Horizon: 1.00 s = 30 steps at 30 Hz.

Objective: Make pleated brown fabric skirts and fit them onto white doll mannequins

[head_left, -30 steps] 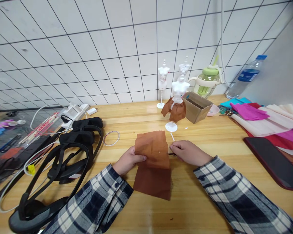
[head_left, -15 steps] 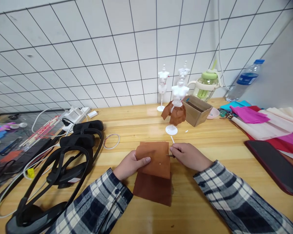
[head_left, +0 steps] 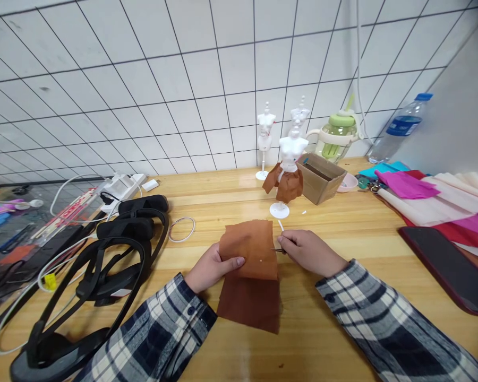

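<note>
My left hand (head_left: 213, 268) grips the left edge of an orange-brown piece of cloth (head_left: 250, 246), thumb on top and fingers hidden underneath. A small white dot shows on this cloth. My right hand (head_left: 308, 250) is closed around a small, thin, pointed metal tool (head_left: 278, 250); its handle is hidden in my fingers, so the exact kind cannot be made out. The tool's tip meets the cloth's right edge. Below the held piece, a darker brown cloth (head_left: 249, 305) lies over the table. A narrow white strip (head_left: 281, 225) is just beyond my right fingertips.
A white mini dress form (head_left: 292, 151) draped in brown cloth stands ahead, with two more behind. Nearby are a cardboard box (head_left: 321, 180), a green-lidded jug (head_left: 338, 135) and a water bottle (head_left: 400, 130). Fabrics (head_left: 438, 199) and a phone (head_left: 454, 270) lie right; black headsets (head_left: 115, 276) left.
The held cloth has tipped, its upper edge moving farther from me and its lower edge rising. My right hand and the metal tool have shifted slightly forward.
</note>
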Tool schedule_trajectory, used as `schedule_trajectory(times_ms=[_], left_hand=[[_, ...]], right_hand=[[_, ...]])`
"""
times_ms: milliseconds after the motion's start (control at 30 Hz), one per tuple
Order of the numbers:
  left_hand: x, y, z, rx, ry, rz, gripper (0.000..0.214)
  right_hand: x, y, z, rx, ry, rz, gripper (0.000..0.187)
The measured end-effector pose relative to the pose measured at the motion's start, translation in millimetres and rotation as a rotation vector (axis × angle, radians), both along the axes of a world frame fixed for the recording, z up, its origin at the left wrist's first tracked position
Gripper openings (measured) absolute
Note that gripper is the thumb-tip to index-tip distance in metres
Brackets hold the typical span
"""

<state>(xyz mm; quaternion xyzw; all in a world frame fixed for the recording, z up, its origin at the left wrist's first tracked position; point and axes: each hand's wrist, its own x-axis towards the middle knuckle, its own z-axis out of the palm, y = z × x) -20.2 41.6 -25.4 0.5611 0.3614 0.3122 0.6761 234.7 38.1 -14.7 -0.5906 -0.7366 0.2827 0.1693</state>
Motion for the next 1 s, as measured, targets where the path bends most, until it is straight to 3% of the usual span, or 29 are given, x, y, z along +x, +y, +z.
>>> schedule_trajectory(times_ms=[367,667,1000], left_hand=[[-0.5,-0.6,-5.1,-0.05,-0.076,0.126,0.051],[1.1,-0.3,-1.5,0.011,0.047,0.007,0.047],[2.0,0.1,-5.5,-0.091,-0.095,0.092,0.044]], right_hand=[[-1.1,-2.1,0.8,-0.021,0.036,0.055,0.04],[-2.2,-2.0,1.5,-0.047,0.016,0.066,0.039],[-0.5,-2.4,-1.9,-0.024,-0.062,0.05,0.037]])
